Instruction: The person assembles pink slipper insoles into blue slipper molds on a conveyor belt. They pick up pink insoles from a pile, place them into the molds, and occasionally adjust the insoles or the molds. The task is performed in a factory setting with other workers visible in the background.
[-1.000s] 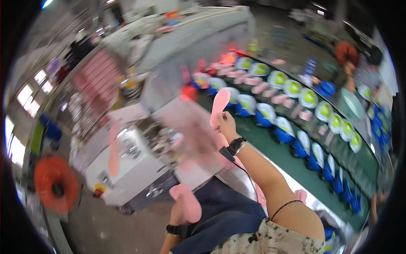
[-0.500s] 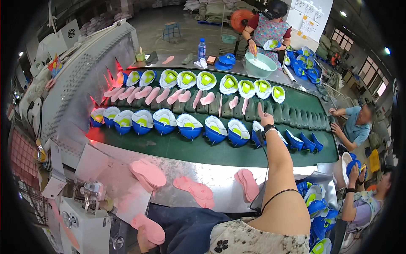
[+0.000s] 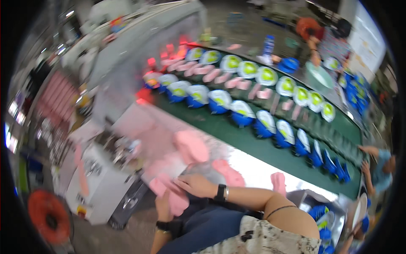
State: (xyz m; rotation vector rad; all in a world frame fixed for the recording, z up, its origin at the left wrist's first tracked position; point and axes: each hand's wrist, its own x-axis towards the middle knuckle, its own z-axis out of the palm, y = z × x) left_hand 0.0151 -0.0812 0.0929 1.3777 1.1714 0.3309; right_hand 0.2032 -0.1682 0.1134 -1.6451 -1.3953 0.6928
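The picture is blurred by motion. My left hand (image 3: 163, 208), with a dark band on the wrist, is low at my lap and holds pink insoles (image 3: 174, 199). My right hand (image 3: 195, 185), with a black watch on the wrist, lies across the top of the same pink insoles, fingers pointing left; its grip is unclear. More pink insoles (image 3: 192, 146) lie loose on the shiny metal ledge (image 3: 253, 169) just beyond my hands, one (image 3: 228, 172) by my right wrist and one (image 3: 278, 183) further right.
A green conveyor belt (image 3: 237, 135) beyond the ledge carries rows of blue shoe moulds (image 3: 243, 115) topped with white and yellow-green pieces. A white machine (image 3: 99, 178) stands at my left, an orange fan (image 3: 50, 216) below it. Other people work at the far end (image 3: 332, 40) and at the right (image 3: 380, 165).
My right arm has drawn back from the belt down to my lap, onto the pink insoles. The view has swung left, and my left hand has come into sight.
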